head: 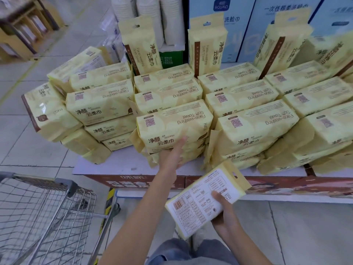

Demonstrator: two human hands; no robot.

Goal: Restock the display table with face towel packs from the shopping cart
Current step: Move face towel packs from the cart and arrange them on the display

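Observation:
Yellow face towel packs lie stacked in rows on the white display table [107, 167]. My left hand [172, 154] reaches forward with its fingers stretched out and touches the front of the middle stack [172, 127]. It holds nothing. My right hand [224, 213] grips one face towel pack [198, 201] below the table's front edge, printed back side up. The wire shopping cart [44, 213] stands at the lower left; I see no packs in the part that shows.
Three packs [140, 44] stand upright behind the stacks. Blue-and-white cartons [246, 29] and stacks of white cups [147, 10] rise at the back. A red banner [133, 181] runs under the tabletop. Tiled floor and wooden shelving [23, 29] lie to the left.

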